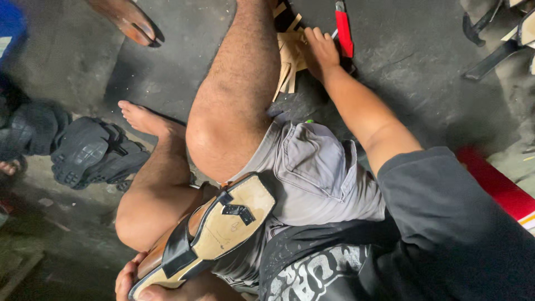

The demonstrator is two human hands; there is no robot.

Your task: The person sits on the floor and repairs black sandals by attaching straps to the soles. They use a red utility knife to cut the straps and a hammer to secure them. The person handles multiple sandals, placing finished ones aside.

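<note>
I sit on a dark floor with my bare knees up. My left hand (pixel 129 278), at the bottom left, grips the heel end of an unfinished sandal (pixel 214 231), sole side up: tan sole, black straps, brown edge. The sandal rests across my lap against my grey shorts. My right hand (pixel 319 53) reaches forward past my right knee. It lies on a heap of tan cut pieces (pixel 288 56) on the floor, fingers spread over them. Whether it grips one is hidden. A red-handled tool (pixel 344 30) lies just right of that hand.
Black rubber soles (pixel 83 153) are piled at the left, beside another person's toes at the frame edge. A brown sandal piece (pixel 131 22) lies at the top left. Dark tools (pixel 493 47) lie at the top right. A red object (pixel 501 187) sits at my right side.
</note>
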